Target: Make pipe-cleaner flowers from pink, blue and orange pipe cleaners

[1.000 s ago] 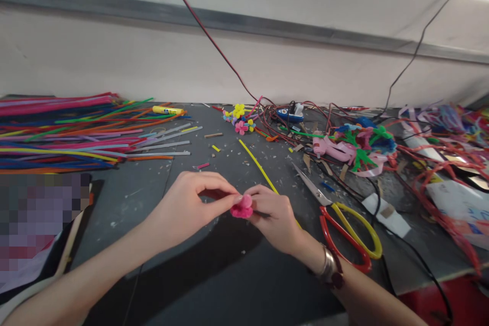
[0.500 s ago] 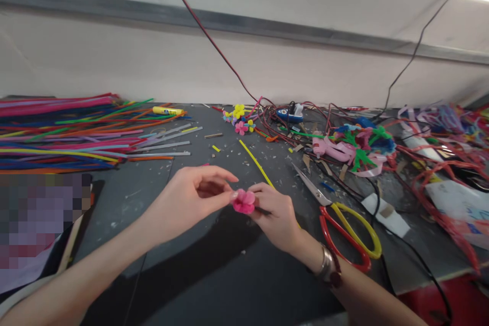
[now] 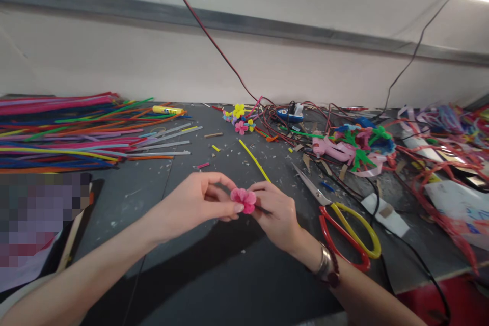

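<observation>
A small pink pipe-cleaner flower (image 3: 244, 200) is held above the dark table between both hands. My left hand (image 3: 202, 198) pinches its left petals between thumb and fingers. From the right, my right hand (image 3: 275, 213) grips the flower with closed fingers, which hide its back. A yellow pipe cleaner (image 3: 252, 159) lies on the table just beyond my right hand, its near end out of sight behind that hand. Scissors with one red and one yellow handle (image 3: 357, 224) rest to the right, blades spread slightly.
Many coloured pipe cleaners (image 3: 76, 132) lie at the far left, with a yellow tube (image 3: 168, 110) near them. Small finished flowers (image 3: 240, 118) sit by the wall. Tangled wires (image 3: 269, 117), a pink and green pipe-cleaner piece (image 3: 355, 147) and red plastic string (image 3: 431, 175) crowd the right.
My left hand's fingers have closed in on the petals, where before the forefinger was lifted away. The flower has turned slightly to face me more. My right hand stays nearly in place.
</observation>
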Motion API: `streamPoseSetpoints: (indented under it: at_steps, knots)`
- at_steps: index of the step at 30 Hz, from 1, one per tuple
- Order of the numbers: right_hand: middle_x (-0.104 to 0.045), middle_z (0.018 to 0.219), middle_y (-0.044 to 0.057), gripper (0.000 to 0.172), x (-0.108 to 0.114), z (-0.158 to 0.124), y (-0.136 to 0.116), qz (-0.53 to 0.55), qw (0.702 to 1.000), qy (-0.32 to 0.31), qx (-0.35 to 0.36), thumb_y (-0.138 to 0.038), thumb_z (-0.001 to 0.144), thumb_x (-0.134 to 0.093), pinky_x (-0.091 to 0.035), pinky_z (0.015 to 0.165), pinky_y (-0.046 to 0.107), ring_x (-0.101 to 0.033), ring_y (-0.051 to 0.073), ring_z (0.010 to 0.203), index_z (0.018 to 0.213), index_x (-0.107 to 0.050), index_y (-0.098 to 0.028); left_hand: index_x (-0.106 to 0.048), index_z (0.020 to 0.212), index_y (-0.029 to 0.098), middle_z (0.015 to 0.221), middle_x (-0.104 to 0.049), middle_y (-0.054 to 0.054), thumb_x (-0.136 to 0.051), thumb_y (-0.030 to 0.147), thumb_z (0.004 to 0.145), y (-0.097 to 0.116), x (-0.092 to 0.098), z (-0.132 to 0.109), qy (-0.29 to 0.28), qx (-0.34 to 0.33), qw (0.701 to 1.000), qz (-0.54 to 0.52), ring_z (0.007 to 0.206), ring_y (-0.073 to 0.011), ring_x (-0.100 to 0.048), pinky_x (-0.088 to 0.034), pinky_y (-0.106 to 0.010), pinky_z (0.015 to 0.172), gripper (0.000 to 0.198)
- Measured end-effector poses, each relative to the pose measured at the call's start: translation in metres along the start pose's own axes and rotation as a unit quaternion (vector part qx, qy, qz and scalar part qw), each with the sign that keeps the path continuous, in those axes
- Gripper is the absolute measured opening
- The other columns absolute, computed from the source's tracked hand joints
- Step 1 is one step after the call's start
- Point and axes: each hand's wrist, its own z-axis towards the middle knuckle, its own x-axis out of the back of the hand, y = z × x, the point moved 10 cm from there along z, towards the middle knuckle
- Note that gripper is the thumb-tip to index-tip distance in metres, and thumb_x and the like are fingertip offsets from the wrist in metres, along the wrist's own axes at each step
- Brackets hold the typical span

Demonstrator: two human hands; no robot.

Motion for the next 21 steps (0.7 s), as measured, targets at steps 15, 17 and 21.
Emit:
streamPoseSetpoints:
  at_steps: [15, 17, 21]
  knots:
    - [-0.065, 0.067, 0.003, 0.011, -0.001, 0.000, -0.002, -0.003, 1.000, -0.005, 0.010, -0.017, 0.080, -0.056, -0.050, 0.069, 0.027, -0.058, 0.016, 0.077, 0.073, -0.065, -0.017, -0.054, 0.095, 0.016, 0.067, -0.066, 0.000, -0.066, 0.022, 0.070, -0.007, -0.011, -0.003, -0.045, 0.026, 0.993, -0.102, 0.073, -0.0145, -0.064, -0.053, -0.026, 0.070, 0.028]
    - [-0.065, 0.069, 0.003, 0.010, -0.001, 0.000, -0.001, 0.003, 1.000, -0.009, 0.001, -0.017, 0.080, -0.057, -0.050, 0.069, 0.027, -0.058, 0.016, 0.077, 0.074, -0.065, -0.018, -0.055, 0.096, 0.017, 0.068, -0.066, 0.000, -0.066, 0.024, 0.070, -0.007, -0.010, -0.003, -0.049, 0.023, 0.994, -0.093, 0.074, -0.0153, -0.064, -0.052, -0.027, 0.071, 0.029]
    - [-0.066, 0.074, 0.003, 0.010, 0.001, 0.000, 0.014, 0.033, 0.997, 0.000, -0.077, -0.019, 0.079, -0.057, -0.049, 0.069, 0.026, -0.059, 0.015, 0.076, 0.077, -0.067, -0.020, -0.059, 0.099, 0.019, 0.074, -0.069, -0.004, -0.060, 0.033, 0.073, 0.000, 0.020, 0.003, -0.002, -0.009, 1.000, 0.028, 0.071, -0.0185, -0.064, -0.051, -0.029, 0.067, 0.030]
